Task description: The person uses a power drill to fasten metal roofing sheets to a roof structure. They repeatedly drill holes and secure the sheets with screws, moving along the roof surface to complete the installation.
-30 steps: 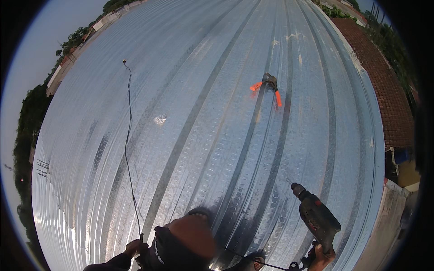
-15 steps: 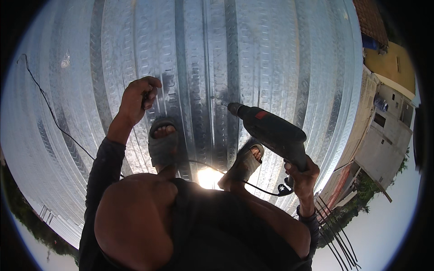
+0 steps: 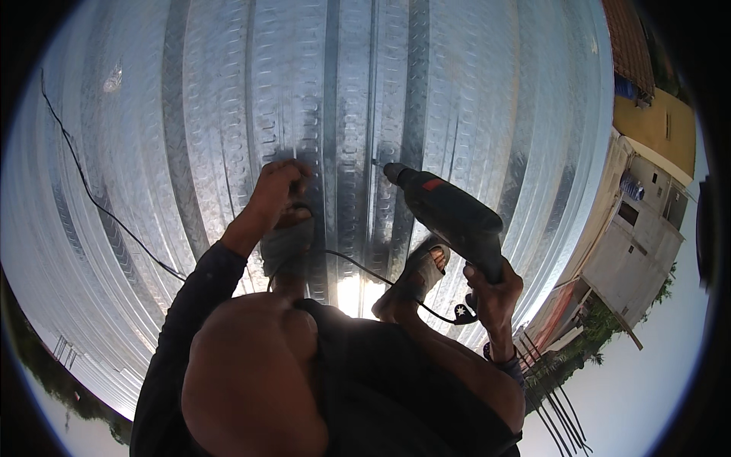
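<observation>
I am crouched on a ribbed silver metal roof (image 3: pixel 457 84). My right hand (image 3: pixel 493 293) grips the handle of a dark electric drill (image 3: pixel 449 213), whose bit points at a roof rib ahead of my feet. My left hand (image 3: pixel 276 186) reaches down with fingers pinched together just above my left sandal (image 3: pixel 288 240); whether it holds something small I cannot tell. My right sandal (image 3: pixel 415 274) rests on the sheet beside the drill. The drill's black cord (image 3: pixel 358 266) runs between my feet.
A long black cable (image 3: pixel 84 190) trails across the roof to the left. The roof edge drops off at the right, with a pale building (image 3: pixel 636 228), a yellow wall (image 3: pixel 655 126) and overhead wires (image 3: pixel 556 411) beyond it. Trees lie past the lower left edge.
My view swung from far across the roof down to my feet. My left hand has dropped lower toward my left sandal, and the drill has tipped closer to the sheet.
</observation>
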{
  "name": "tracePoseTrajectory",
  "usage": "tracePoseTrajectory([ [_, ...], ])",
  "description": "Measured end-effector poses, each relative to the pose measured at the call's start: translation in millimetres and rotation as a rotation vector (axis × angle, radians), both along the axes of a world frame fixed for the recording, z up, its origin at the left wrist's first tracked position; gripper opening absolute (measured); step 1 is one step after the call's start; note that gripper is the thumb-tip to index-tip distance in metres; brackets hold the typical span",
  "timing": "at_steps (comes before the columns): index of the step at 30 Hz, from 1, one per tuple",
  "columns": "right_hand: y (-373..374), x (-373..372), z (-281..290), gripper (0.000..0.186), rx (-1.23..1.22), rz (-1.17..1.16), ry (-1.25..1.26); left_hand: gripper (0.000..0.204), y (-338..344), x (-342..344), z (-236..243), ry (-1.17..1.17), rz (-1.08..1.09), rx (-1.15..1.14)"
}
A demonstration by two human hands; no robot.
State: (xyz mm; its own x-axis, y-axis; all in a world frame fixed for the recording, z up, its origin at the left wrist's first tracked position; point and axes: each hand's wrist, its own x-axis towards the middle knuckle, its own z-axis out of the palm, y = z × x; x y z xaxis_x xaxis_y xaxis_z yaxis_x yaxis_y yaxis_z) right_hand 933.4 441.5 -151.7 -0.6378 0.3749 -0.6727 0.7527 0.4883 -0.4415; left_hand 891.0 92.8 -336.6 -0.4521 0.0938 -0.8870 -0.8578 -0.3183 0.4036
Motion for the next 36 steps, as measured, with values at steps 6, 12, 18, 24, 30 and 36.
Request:
tracePoseTrajectory([
  [6,-1,-16,3,0.046,0.195,0.782,0.297,0.023,-25,3,-56,0.161,-0.006,0.018],
  [12,-17,-37,9,0.052,0.075,0.538,0.030,0.024,-8,-10,-44,0.202,0.044,0.004],
  [18,4,-29,7,0.081,-0.308,0.255,-0.164,0.023,20,-19,-37,0.250,0.011,0.029],
  [24,-13,-27,7,0.096,-0.217,0.461,-0.127,0.023,38,-18,-39,0.194,0.058,0.043],
  [30,-13,-20,9,0.085,-0.195,0.463,-0.031,0.024,38,-24,-39,0.182,0.088,0.047],
  [36,-11,-17,15,0.060,-0.317,0.154,-0.016,0.025,39,-19,-41,0.272,0.083,0.085],
])
